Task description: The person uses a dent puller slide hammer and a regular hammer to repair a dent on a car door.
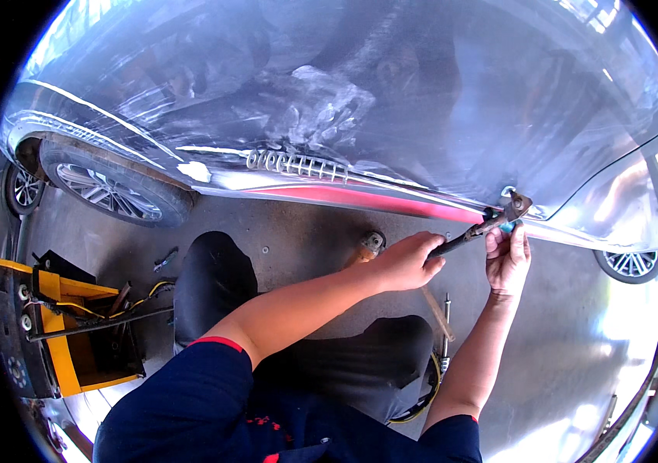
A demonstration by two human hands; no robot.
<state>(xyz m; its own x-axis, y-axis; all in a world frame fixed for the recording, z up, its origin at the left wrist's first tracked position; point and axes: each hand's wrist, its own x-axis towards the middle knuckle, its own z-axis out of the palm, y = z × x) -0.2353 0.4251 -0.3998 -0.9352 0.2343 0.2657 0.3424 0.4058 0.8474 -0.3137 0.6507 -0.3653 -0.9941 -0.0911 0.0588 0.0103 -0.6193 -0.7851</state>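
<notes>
Head view, operator: Logging from my remote station. Left hand (412, 261) is closed round the lower end of a dark bar (461, 240); right hand (508, 266) is raised beside it, its fingertips at a small teal piece (507, 227) under the bar's head (518, 205). Hands apart, both at the one tool. Whether the right fingers clamp the teal piece or only steady it, I cannot tell.

Partner: How would you work this step?

Operator: My judgement: seat the head square first, with the right fingers guiding from below. Then let the left hand load the bar slowly, wrist in line. Main risk, I think, is a fingertip nipped between head and car panel (421, 100), or the head skidding along the metal. I would clear the right fingers before any real force.

Partner: Location and look of the bar?

Operator: It slants up and rightward from the left fist to the panel's lower edge, near the door seam. Dark, narrow shaft; blocky, worn brownish head, tilted. A pale ring (508, 190) shows just beside the head; contact between them, unclear to me.

Partner: And the panel?

Operator: Grey, glossy, scuffed with whitish smears. A row of metal loops (298, 165) runs along its lower crease, above a red reflection.
</notes>
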